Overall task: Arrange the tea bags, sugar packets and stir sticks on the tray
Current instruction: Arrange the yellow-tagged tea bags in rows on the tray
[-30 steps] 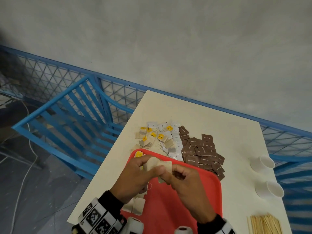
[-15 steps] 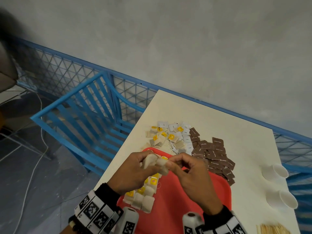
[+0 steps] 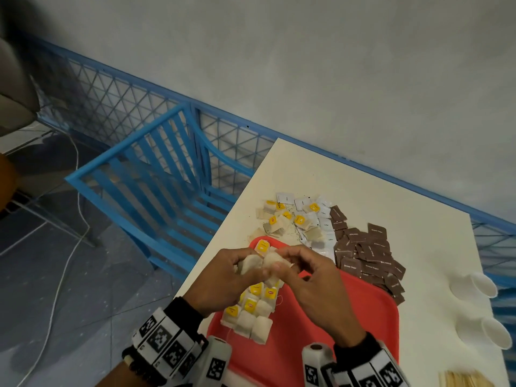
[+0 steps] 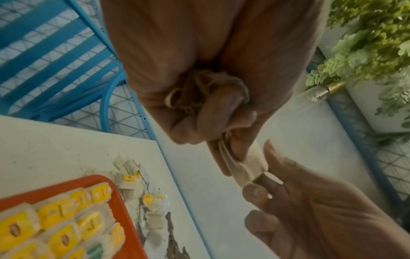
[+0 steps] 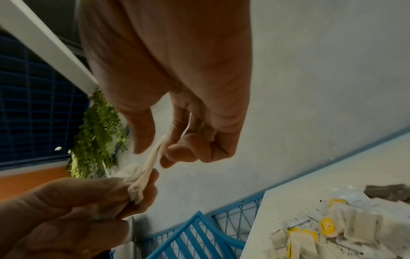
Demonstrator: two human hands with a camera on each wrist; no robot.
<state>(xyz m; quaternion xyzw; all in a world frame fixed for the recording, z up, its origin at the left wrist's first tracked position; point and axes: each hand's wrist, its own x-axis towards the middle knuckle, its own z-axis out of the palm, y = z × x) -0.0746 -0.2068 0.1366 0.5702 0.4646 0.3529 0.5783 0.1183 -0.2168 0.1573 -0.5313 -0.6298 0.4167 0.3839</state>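
Both hands hover over the far left corner of the red tray [image 3: 363,308]. My left hand [image 3: 237,270] grips a bunch of beige tea bags [image 3: 251,263] with loose string in its palm [image 4: 199,91]. My right hand [image 3: 290,259] pinches one tea bag [image 5: 153,157] of that bunch between thumb and fingers. Rows of tea bags with yellow tags [image 3: 252,310] lie along the tray's left side. Loose tea bags [image 3: 282,219], white sugar packets [image 3: 324,219] and brown sugar packets [image 3: 365,252] lie on the white table [image 3: 418,219] beyond the tray. Stir sticks [image 3: 463,379] show at the bottom right.
Two white paper cups [image 3: 480,283] lie on the table at the right. A blue chair [image 3: 156,180] stands left of the table. A blue mesh fence [image 3: 111,101] runs along the grey wall. Tea dust is scattered among the loose bags.
The head view has swung and the scene sits further right and lower. Both hands stay together on the tea bags, and the rows on the tray are now uncovered.
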